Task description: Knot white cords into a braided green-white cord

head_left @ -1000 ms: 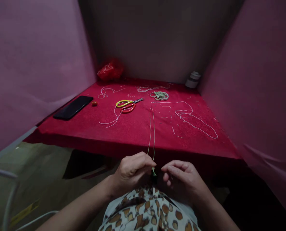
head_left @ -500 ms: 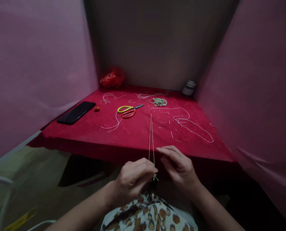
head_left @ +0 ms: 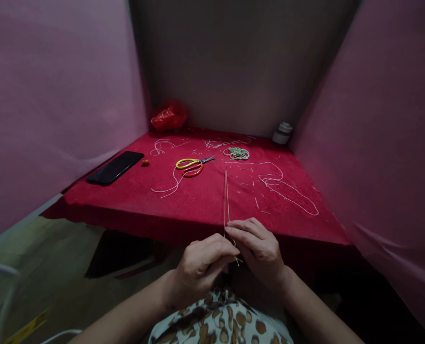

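Observation:
A pale green cord (head_left: 225, 200) runs taut as two close strands from the middle of the red-covered table to my hands. My left hand (head_left: 207, 260) is closed in a pinch on its near end, where short knotted tails poke out past the fingertips. Just to the right, my right hand (head_left: 257, 248) has its thumb and fingers brought together on the strands, slightly farther up. A small bend of cord shows between the two hands. How the far end is fixed to the table is too small to make out.
On the red cloth (head_left: 205, 205) lie yellow-and-red-handled scissors (head_left: 194, 166), a black phone (head_left: 115, 167), a small orange-brown object (head_left: 145, 163), a green cord bundle (head_left: 237, 153), loose white threads (head_left: 291, 191) and clippings. A red plastic bag (head_left: 168, 116) and a white-lidded jar (head_left: 282, 133) stand at the back.
My right hand has moved left and closed onto the cord, from hovering beside it with fingers apart. My left hand keeps its pinch and has shifted slightly right.

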Available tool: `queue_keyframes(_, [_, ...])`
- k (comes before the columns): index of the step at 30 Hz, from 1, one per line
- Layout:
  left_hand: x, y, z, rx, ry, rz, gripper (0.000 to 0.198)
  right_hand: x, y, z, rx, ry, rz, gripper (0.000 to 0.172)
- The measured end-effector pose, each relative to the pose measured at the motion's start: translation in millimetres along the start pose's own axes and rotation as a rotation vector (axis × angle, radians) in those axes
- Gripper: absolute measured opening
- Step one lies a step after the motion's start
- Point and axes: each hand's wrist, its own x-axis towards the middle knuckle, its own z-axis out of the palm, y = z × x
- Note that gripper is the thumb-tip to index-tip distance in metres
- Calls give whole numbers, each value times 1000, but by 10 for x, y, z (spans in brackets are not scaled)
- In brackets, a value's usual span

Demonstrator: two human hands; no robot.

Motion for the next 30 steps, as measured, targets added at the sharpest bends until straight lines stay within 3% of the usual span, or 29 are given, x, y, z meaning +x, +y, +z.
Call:
queue_keyframes(16, [46,15,4,8,-39,-27,16,-35,1,-27,-15,-19,-8,24])
queue_keyframes(30, [50,10,-12,151,-59,113,23,-51,13,-40,-11,-9,30,29])
